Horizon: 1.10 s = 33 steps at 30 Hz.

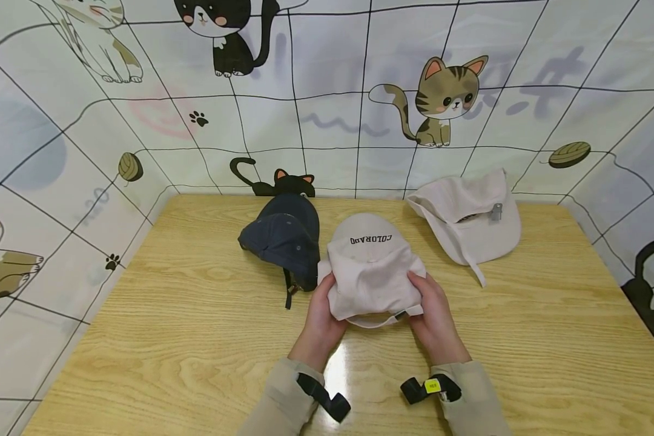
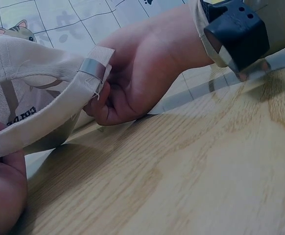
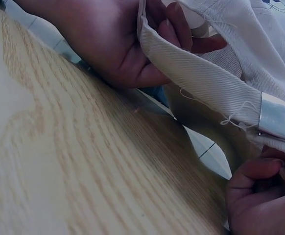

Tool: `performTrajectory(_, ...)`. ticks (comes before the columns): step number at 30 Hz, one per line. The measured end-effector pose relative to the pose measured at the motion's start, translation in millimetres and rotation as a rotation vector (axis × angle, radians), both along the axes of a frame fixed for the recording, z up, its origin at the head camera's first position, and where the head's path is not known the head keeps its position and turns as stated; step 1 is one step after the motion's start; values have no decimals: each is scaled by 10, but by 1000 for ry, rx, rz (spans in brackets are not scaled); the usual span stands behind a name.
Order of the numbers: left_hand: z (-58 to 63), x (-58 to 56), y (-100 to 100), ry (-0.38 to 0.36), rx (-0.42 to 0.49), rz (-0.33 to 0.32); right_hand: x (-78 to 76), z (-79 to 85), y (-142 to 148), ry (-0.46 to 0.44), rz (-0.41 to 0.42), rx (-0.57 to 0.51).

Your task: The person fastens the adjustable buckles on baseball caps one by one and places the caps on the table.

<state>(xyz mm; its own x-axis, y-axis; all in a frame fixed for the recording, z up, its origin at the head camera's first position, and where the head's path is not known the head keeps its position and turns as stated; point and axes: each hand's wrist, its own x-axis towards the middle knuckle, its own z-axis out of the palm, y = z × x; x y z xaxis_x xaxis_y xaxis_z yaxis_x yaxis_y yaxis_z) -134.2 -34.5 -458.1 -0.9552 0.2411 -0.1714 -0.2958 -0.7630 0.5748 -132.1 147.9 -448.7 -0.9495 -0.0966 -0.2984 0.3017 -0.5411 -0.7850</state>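
Note:
A pale baseball cap with dark COLORADO lettering is held between both hands above the table's middle, its back strap toward the person. My left hand grips its left edge, thumb on the outside. The right hand holds the opposite side. In the left wrist view, the right hand has curled fingers beside the strap's metal buckle. From the right wrist, the left hand shows with fingers inside the strap, near the cap's opening.
A dark navy cap lies on the wooden table just left of the held cap. At the back right rests another pale cap, its loose strap hanging forward. A cat-printed cloth stands behind the table and along its sides.

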Motion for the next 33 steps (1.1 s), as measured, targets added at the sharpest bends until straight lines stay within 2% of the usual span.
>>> performTrajectory(12,8,2,-3,-4,-9,-5,-3,-4,-15,0,-13,48)
performTrajectory(19,18,4,-2,9,-16,-3,-3,-4,-28,5,-59,56)
performTrajectory(23,6,6,5,29,-30,14,-5,2,-20,11,-88,78)
performTrajectory(33,-60,5,2,60,-38,51,-11,-10,27,66,-83,119)
